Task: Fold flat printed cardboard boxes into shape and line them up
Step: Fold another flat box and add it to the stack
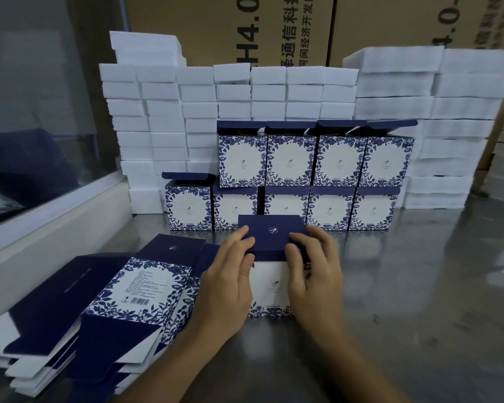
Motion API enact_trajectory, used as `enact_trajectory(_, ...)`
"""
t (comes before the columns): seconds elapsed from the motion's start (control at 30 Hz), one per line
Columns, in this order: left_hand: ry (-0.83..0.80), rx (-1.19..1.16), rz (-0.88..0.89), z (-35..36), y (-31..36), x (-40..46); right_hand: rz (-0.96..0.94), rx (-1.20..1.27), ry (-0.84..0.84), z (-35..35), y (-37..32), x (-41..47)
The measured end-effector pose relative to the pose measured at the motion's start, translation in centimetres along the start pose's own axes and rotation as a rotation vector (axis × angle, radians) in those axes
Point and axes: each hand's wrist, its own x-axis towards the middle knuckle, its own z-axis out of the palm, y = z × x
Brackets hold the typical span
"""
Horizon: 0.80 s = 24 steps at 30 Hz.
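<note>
A blue-and-white floral printed box (pixel 271 286) stands on the steel table in front of me, its dark blue lid flap (pixel 272 234) bent over the top. My left hand (pixel 230 280) grips the box's left side, fingers on the flap's left edge. My right hand (pixel 314 274) grips the right side, thumb and fingers pressing the flap's front edge. Behind stand two rows of folded boxes: a lower row (pixel 329 209) and an upper row (pixel 316 159) stacked on it, lids open. A pile of flat box blanks (pixel 105 309) lies at the lower left.
White foam blocks (pixel 157 112) are stacked in a wall behind the boxes, with more white foam blocks (pixel 460 126) on the right. Brown cartons (pixel 274 27) stand at the back. A glass partition with a white ledge (pixel 50 210) runs along the left. The steel table (pixel 419 286) stretches right.
</note>
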Motion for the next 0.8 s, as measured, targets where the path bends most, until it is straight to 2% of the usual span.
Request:
enact_trajectory(0.13, 0.011, 0.008, 0.008, 0.1, -0.1, 0.0, 0.146, 0.122, -0.046, 0.1, -0.1, -0.4)
enact_trajectory(0.37, 0.024, 0.063, 0.068, 0.4, -0.7, -0.2, 0.191, 0.157, 0.004, -0.2, 0.1, 0.0)
enact_trajectory(0.47, 0.056, 0.035, 0.02, 1.4, 0.1, -0.5, 0.243, 0.242, 0.038, -0.3, -0.1, -0.1)
enact_trajectory(0.63, 0.087, 0.128, -0.122, 2.7, 1.6, -0.9, 0.179, 0.305, 0.015, 0.1, -1.1, -0.6)
enact_trajectory(0.8, 0.241, 0.244, -0.135, 1.4, 1.8, 0.7, 0.063, 0.328, -0.003, -0.1, -2.0, -0.4)
